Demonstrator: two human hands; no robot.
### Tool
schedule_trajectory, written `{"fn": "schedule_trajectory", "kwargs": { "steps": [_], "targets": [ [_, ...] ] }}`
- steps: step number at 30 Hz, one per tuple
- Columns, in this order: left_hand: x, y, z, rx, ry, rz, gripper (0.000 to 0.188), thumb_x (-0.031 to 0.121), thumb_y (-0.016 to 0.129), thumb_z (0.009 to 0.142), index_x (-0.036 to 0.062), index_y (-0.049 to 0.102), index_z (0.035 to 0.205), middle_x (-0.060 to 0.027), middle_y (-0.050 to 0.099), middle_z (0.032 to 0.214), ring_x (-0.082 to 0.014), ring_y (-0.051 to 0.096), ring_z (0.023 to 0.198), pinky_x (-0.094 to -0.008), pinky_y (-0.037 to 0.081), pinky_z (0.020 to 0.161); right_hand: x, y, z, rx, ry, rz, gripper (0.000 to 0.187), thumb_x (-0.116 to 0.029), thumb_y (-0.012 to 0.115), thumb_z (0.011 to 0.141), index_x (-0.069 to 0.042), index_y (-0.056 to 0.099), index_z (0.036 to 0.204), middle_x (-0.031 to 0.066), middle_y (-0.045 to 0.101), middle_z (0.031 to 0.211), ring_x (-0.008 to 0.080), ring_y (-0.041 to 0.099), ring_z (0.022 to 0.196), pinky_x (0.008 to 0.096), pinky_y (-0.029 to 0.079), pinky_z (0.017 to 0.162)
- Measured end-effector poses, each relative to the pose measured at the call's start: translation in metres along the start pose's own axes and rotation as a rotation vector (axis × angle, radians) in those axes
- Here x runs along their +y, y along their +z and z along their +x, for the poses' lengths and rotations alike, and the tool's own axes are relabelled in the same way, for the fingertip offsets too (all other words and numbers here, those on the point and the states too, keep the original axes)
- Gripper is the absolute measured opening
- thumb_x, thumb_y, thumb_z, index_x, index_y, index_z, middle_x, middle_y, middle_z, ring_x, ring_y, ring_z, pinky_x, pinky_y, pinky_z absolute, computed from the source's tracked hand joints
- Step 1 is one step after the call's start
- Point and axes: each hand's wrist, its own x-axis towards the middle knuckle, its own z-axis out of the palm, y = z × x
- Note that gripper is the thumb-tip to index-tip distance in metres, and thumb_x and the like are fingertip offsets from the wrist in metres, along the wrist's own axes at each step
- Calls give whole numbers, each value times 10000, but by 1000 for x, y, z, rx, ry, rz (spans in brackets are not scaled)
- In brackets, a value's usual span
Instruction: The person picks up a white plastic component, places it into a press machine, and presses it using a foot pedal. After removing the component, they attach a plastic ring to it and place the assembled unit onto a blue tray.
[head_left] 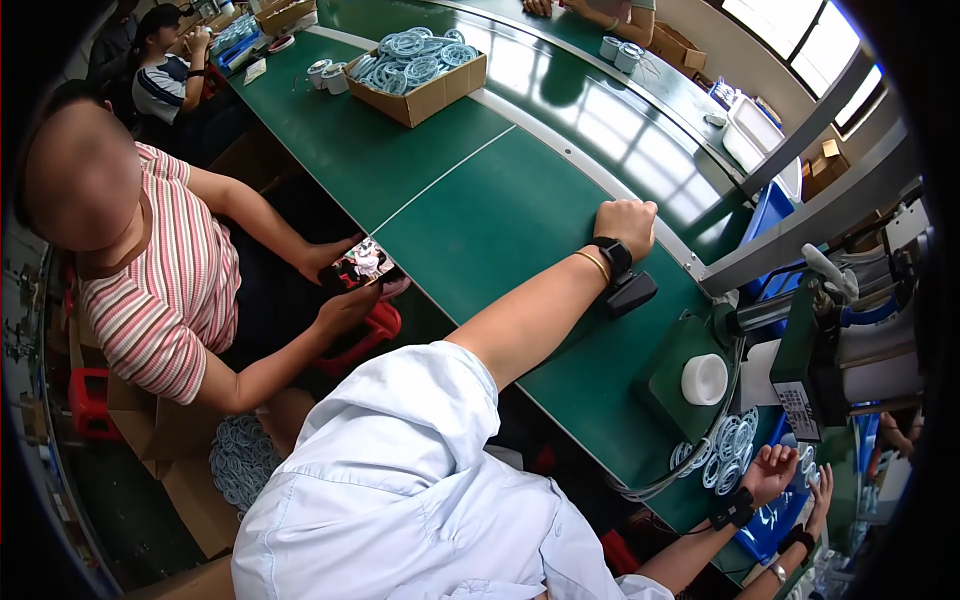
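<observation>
My left hand (pixel 627 226) is closed in a fist and rests on the green tabletop (pixel 450 215). A black band, a small black box (pixel 631 293) and a thin gold bangle sit at its wrist. At the lower right my right hand (pixel 768 476), with a dark wristband, is palm up with loosely bent fingers over a blue tray (pixel 765 525). No object shows in it. Beside it is another hand (pixel 820 497) with a dark band and silver bracelet, apparently another person's. Light-blue coiled rings (pixel 733 450) lie near my right hand.
A cardboard box (pixel 425 97) of light-blue coils stands at the far left of the table. On the left sits a person (pixel 170 260) with a phone (pixel 362 265). A machine (pixel 800 360), cables and a white roll (pixel 704 380) stand at right. More coils (pixel 243 460) fill a box below.
</observation>
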Motion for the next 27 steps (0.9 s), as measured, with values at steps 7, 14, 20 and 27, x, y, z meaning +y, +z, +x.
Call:
{"fn": "schedule_trajectory", "kwargs": {
  "steps": [7,14,20,27],
  "targets": [
    [-1,-4,-6,11,60,-64,83,204,576,788,133,612,767,-70,644,760,-261,627,766,-396,489,682,1,-3,0,-70,44,18,186,-185,480,949,-36,542,857,18,469,710,110,379,581,257,331,573],
    [-1,-5,-5,-23,65,-65,91,215,573,791,134,612,777,-61,643,766,-256,624,779,-388,489,693,1,1,-2,-30,30,0,235,-216,466,960,-47,540,814,10,485,708,106,382,596,258,326,582],
    [-2,-9,-4,-86,64,-57,96,225,598,780,143,625,823,-67,653,801,-257,635,814,-396,481,710,2,1,-1,-40,19,-3,202,-208,460,962,-55,526,848,8,469,706,104,384,589,258,332,589],
    [2,-10,-5,-50,104,-69,102,230,579,789,131,602,780,-58,635,772,-258,613,787,-393,479,706,0,10,-6,-13,3,8,178,-197,451,963,-62,514,865,0,440,699,99,381,579,256,336,590]
  ]
}}
